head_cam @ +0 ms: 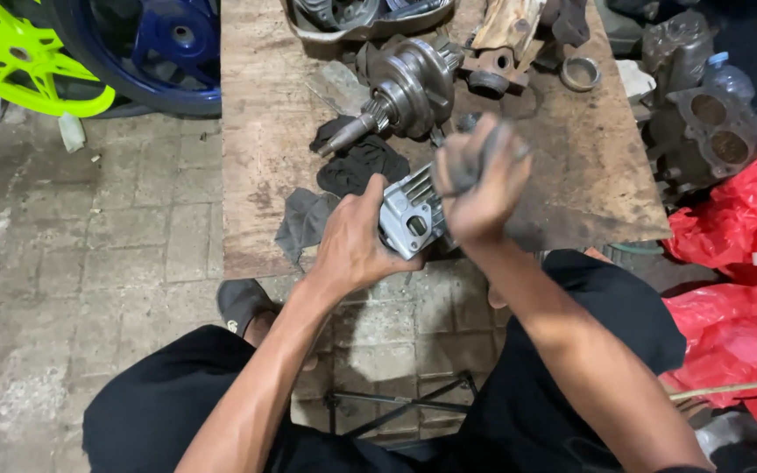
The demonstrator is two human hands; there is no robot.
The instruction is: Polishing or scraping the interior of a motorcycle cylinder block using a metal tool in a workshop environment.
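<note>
Sitting low at the edge of a worn plywood board (pixel 562 166), the person has a small finned metal engine part (pixel 411 213) held up over its near edge. It's grey cast aluminium — ribbed on top, with a flat face showing a rounded opening and a bolt hole. The left hand (pixel 354 241) is wrapped tight around its left side. The right hand (pixel 481 180), black with grease, is closed on a dark rag (pixel 466 162) pressed against the part, though motion blur makes that hard to be sure of. Behind it lies a steel crankshaft (pixel 400 92), round and heavy, next to crumpled black cloths (pixel 357 166). A metal ring (pixel 579 74) sits farther back, crinkly red plastic bags (pixel 742 254) to the right — and a lime-green wheel (pixel 19 57) top left.
</note>
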